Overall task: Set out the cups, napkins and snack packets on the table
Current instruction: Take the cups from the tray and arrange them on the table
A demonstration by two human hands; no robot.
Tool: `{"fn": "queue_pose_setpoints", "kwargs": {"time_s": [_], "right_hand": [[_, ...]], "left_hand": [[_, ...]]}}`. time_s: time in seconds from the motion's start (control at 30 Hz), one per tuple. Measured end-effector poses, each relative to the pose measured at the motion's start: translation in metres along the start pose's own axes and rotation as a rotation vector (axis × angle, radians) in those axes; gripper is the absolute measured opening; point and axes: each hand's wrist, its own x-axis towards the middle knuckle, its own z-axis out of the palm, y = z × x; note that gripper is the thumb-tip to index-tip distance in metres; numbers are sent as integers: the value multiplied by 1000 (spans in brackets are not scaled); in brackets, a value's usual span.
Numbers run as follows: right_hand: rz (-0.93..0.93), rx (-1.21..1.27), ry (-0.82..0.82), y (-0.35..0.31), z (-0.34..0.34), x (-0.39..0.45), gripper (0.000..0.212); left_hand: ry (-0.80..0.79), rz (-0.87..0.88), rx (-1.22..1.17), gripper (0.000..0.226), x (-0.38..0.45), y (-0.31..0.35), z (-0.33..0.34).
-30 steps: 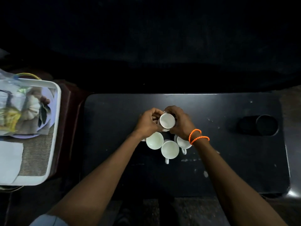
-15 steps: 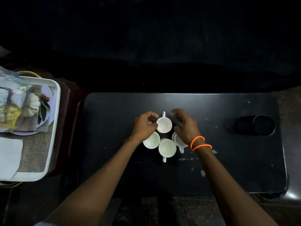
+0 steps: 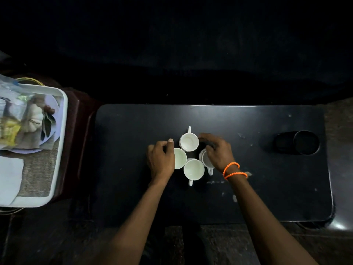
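Bare black table (image 3: 133, 188) surrounds four clustered cups (image 3: 189, 143); both hands' fingers (image 3: 170, 140) curl, grasp unclear.

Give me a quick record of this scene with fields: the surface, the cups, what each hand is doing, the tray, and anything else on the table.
surface: dark table, scuffed with pale marks
cups: four white cups clustered at the middle, upright, looking empty
far cup: handle pointing away from the person
left hand: resting over the left cup; grip hard to judge
right hand: over the right cup, orange bracelets on the wrist
tray: white tray off the table's left, holding packets and white napkins
other: dark cylinder lying on its side at the right
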Motion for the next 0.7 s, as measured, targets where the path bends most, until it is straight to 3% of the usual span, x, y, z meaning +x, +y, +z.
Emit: {"fn": "queue_pose_setpoints", "kwargs": {"time_s": [0.13,0.2,0.27,0.37,0.47,0.53,0.7], "right_hand": [[112,50,204,10,-8,-8,43],[184,93,265,14,-10,-15,37],[244,132,270,16,-11,-22,35],[299,151,225,23,-13,-36,33],[324,184,178,30,-10,-49,31],[341,239,170,30,-8,-54,38],[343,367,187,31,-5,-58,34]], "left_hand": [[142,167,-68,19,-24,12,-2],[129,271,-100,17,-42,19,0],[-1,287,-33,20,-60,25,8],[-317,200,212,51,-77,32,25],[-425,262,425,69,-84,38,37],[-441,232,449,69,-82,42,44],[-520,17,284,40,-76,54,48]]}}
